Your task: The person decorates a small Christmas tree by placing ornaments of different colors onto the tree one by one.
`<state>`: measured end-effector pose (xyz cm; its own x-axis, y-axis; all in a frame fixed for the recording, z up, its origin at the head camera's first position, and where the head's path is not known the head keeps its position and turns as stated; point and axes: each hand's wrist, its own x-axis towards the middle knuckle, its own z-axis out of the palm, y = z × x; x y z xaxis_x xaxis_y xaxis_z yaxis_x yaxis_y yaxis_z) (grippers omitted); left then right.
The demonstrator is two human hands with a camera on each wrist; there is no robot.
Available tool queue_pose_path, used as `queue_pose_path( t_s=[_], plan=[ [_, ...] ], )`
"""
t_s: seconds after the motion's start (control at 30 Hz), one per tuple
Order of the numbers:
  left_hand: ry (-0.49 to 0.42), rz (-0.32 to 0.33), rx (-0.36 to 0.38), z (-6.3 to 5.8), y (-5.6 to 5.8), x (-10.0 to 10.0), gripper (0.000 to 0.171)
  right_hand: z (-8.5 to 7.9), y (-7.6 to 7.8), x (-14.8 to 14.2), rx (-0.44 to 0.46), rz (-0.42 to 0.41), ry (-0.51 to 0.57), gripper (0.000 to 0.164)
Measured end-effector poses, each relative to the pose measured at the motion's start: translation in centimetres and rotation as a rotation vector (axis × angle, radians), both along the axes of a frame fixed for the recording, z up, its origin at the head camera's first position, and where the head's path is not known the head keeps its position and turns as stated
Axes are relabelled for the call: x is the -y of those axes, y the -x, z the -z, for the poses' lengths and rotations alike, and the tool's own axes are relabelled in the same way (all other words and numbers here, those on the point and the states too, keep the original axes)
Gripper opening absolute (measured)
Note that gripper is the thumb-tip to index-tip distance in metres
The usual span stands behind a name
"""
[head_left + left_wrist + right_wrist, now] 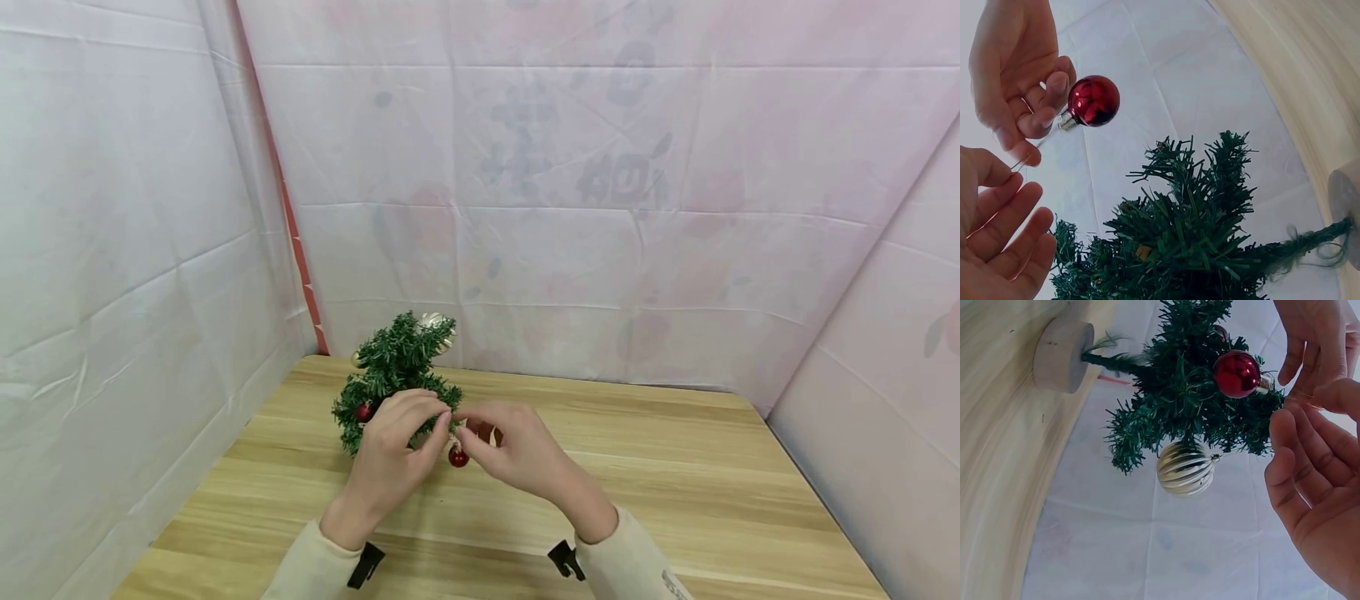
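Note:
A shiny red Christmas bauble [458, 456] hangs below my fingertips at the near right side of a small green artificial Christmas tree [397, 358]. My left hand [393, 446] pinches the bauble's thin string [1024, 162] between thumb and index finger, its other fingers loosely spread. From the right, my right hand [517, 446] pinches the same string with thumb and forefinger, its remaining fingers curled. The string stretches between the two sets of fingertips. In the right wrist view, the bauble's silver cap points toward the hands, and green branches sit close behind it.
A pale ribbed bauble [1186, 469] hangs on the tree, and another red one [364, 412] is among its left branches. The round wooden base [1063, 355] stands on the wood-grain table [637, 467]. White cloth walls [540, 250] enclose the back and sides.

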<state>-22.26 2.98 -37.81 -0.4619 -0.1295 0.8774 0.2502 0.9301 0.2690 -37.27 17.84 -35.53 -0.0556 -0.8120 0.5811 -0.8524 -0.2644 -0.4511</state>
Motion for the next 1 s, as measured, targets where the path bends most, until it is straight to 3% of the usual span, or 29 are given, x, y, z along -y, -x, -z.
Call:
queue_pose_path(
  t_s=[0.73, 1.0],
  plan=[
    [0.023, -0.037, 0.030, 0.3, -0.5, 0.7, 0.009, 0.2, -0.9, 1.9, -0.036, 0.035, 0.091, 0.010],
    [0.007, -0.057, 0.048, 0.1, -0.8, 1.1, 0.008, 0.5, -1.2, 2.6, -0.004, 0.038, 0.092, 0.011]
  ],
)
